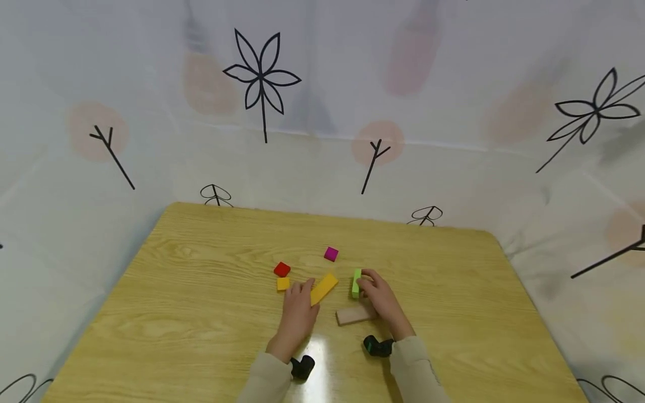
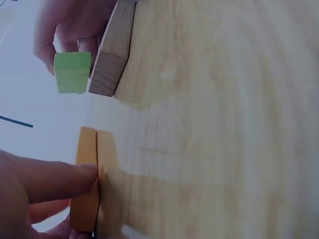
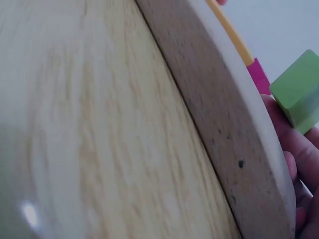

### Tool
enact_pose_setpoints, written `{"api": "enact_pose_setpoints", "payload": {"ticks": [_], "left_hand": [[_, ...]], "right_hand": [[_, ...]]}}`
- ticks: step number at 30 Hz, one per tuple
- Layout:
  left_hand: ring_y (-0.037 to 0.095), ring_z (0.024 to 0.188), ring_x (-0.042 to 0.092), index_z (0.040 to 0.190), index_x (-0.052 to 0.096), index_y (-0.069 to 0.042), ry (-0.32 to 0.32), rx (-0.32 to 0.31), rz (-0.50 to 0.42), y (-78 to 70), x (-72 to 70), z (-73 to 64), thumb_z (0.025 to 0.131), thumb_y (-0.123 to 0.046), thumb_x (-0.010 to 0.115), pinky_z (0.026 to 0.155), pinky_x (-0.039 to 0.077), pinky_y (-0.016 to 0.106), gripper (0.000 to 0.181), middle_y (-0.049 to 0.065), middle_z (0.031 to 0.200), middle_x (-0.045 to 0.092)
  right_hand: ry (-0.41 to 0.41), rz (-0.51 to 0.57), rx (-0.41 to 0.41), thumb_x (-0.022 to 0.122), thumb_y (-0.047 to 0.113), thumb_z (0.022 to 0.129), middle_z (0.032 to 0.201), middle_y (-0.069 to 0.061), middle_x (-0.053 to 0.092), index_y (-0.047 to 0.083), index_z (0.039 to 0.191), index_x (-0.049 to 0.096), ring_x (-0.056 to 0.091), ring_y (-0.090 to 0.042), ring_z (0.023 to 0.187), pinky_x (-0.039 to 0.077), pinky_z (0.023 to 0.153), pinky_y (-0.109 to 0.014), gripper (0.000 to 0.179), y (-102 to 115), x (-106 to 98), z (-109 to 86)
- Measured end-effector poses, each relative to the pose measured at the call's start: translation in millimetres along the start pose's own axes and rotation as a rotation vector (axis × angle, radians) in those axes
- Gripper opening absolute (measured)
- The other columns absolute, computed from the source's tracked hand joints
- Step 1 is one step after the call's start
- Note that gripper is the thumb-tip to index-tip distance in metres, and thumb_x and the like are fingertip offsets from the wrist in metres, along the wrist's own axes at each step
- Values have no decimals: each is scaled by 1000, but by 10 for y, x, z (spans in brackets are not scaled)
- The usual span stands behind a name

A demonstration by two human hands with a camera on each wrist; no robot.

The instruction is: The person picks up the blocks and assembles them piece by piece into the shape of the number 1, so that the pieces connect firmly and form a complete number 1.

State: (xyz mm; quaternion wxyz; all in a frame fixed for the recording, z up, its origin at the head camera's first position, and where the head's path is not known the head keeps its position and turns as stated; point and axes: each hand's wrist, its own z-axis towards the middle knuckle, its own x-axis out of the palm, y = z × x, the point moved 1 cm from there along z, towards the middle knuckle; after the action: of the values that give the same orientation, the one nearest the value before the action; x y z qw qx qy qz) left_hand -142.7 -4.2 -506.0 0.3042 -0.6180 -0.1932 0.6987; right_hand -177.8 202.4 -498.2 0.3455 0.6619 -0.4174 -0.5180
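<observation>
My left hand (image 1: pixel 297 314) pinches a long yellow-orange block (image 1: pixel 325 287); in the left wrist view its thumb presses the side of this block (image 2: pixel 85 199), which lies along the tabletop. With my right hand (image 1: pixel 382 301) I hold a bright green block (image 1: pixel 355 284) by its right side. In the left wrist view the green block (image 2: pixel 72 72) appears raised off the wood. Below the right hand lies a plain wooden block (image 1: pixel 351 315), its right end hidden by the hand. It fills much of the right wrist view, the green block (image 3: pixel 299 94) behind it.
A red block (image 1: pixel 282 270) and a small yellow block (image 1: pixel 283 284) lie close together left of the long one. Further back is a magenta block (image 1: pixel 331 254). The wood-grain table (image 1: pixel 201 336) ends at a patterned cloth backdrop (image 1: pixel 312 168).
</observation>
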Motion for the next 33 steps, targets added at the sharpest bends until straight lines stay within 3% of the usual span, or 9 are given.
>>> {"api": "enact_pose_setpoints", "payload": {"ticks": [4, 9, 17, 24, 33], "left_hand": [[27, 91, 41, 115, 54, -3, 43, 26, 11, 36, -38, -104, 77, -10, 68, 74, 34, 37, 41, 11, 102, 49], [25, 93, 39, 110, 58, -8, 102, 13, -18, 108, -91, -182, 78, -9, 64, 75, 32, 37, 33, 7, 102, 47], [20, 88, 34, 110, 58, -16, 176, 23, -8, 164, -174, -268, 78, -17, 63, 72, 29, 35, 33, 1, 100, 42], [19, 86, 34, 110, 58, -16, 190, 47, -40, 199, -246, -310, 79, -17, 65, 71, 28, 35, 32, -1, 99, 43], [17, 85, 34, 109, 60, -18, 213, 51, -41, 243, -309, -407, 77, -11, 66, 70, 28, 33, 33, -2, 100, 44]], "right_hand": [[-14, 20, -5, 48, 43, 89, 111, -11, 56, 18, 130, 42, 53, -22, 92, 37, 83, -42, 48, -14, -17, -29], [-45, 72, 13, 46, 45, 89, 109, -10, 56, 20, 133, 36, 51, -22, 98, 34, 88, -44, 51, 29, -55, -93], [-84, 143, -7, 49, 39, 89, 107, -12, 55, 19, 134, 33, 51, -25, 84, 41, 71, -34, 51, 85, -28, -101], [-83, 169, -30, 52, 36, 89, 89, -11, 55, 17, 132, 36, 51, -25, 71, 42, 58, -31, 49, 182, 102, -150], [-60, -61, -85, 52, 34, 89, 89, -4, 57, 17, 130, 41, 54, -20, 66, 42, 58, -30, 46, 273, 381, -241]]}}
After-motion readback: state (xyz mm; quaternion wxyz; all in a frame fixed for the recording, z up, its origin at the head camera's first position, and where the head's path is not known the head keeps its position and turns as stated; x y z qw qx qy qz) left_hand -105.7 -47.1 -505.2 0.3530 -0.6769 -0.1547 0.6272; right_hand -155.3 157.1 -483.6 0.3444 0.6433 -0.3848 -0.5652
